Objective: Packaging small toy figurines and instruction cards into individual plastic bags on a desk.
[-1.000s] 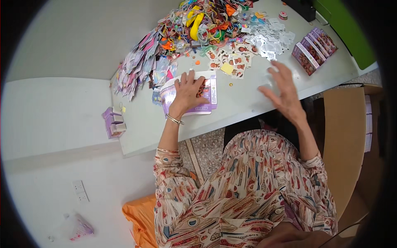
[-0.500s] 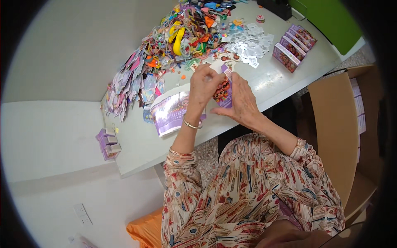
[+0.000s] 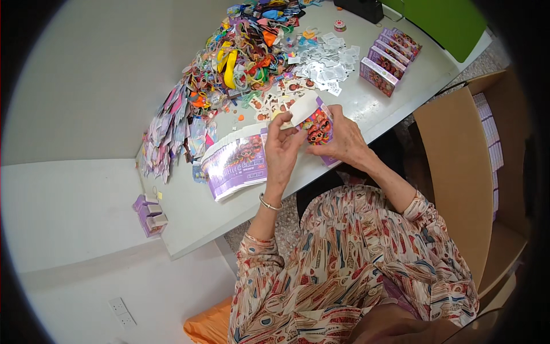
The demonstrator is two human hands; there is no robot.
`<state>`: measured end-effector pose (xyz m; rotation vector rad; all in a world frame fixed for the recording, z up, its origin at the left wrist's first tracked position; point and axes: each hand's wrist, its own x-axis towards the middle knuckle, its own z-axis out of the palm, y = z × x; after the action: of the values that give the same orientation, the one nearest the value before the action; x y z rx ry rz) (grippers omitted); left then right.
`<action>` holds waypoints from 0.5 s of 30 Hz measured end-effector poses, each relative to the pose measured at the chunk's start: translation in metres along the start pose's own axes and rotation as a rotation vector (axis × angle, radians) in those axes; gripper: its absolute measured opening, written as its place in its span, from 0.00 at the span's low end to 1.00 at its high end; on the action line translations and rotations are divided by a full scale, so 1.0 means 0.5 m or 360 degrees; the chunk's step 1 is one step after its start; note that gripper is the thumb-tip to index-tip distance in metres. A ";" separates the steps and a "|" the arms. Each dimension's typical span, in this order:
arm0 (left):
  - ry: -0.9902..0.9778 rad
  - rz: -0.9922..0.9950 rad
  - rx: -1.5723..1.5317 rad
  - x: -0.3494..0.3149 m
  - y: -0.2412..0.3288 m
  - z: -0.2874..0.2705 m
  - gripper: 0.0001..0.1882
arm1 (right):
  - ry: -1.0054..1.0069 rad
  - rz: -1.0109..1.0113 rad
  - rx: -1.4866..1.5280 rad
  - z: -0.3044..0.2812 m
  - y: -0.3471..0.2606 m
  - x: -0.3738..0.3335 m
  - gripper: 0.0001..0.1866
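A small purple carton (image 3: 317, 129) with colourful cartoon characters is tilted above the table, its white top flap raised. My right hand (image 3: 350, 142) grips the carton along its right side, thumb near the lower edge. My left hand (image 3: 281, 150), with a bangle at the wrist, is at the carton's left edge. Its fingers are curled but apart from the thumb, which overlaps the carton's front. Beside my left hand lies a fanned stack of flat purple cartons (image 3: 238, 160). Small character cards (image 3: 294, 86) are spread just beyond my hands.
A heap of colourful trinkets (image 3: 246, 57) covers the far table, with silvery packets (image 3: 172, 126) to its left and small white slips (image 3: 329, 63) to its right. Filled-out purple cartons (image 3: 378, 77) stand in a row at far right. An open cardboard box (image 3: 452, 166) is at my right.
My left fingers have moved from a pinch at the carton's top to a looser, parted pose at its left edge. The white flap shows more. The whole view has shifted slightly.
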<state>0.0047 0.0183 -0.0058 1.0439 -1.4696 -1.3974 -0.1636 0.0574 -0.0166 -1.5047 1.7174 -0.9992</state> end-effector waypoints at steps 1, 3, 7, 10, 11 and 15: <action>-0.0004 -0.0006 -0.0002 -0.005 -0.005 0.006 0.28 | 0.0000 0.0007 -0.0001 -0.003 0.003 0.000 0.46; -0.0015 -0.0010 -0.0286 -0.013 -0.011 0.012 0.29 | -0.0119 0.0024 0.0172 -0.009 0.005 0.002 0.41; 0.0024 0.0056 -0.0302 -0.022 -0.026 0.007 0.29 | -0.0178 -0.0050 0.0294 -0.018 0.006 0.003 0.38; -0.0045 0.0224 -0.0188 -0.021 -0.038 0.011 0.29 | -0.0234 -0.0145 0.0356 -0.023 0.016 0.003 0.40; -0.0080 0.0137 -0.0221 -0.019 -0.044 0.007 0.27 | -0.0265 -0.0136 0.0399 -0.027 0.017 0.005 0.39; -0.0359 -0.0338 -0.0133 -0.014 -0.051 -0.012 0.22 | -0.0397 -0.0212 0.0352 -0.027 0.038 0.006 0.38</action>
<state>0.0132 0.0224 -0.0314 1.0393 -1.4773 -1.7610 -0.1850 0.0575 -0.0261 -1.5412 1.3041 -0.9862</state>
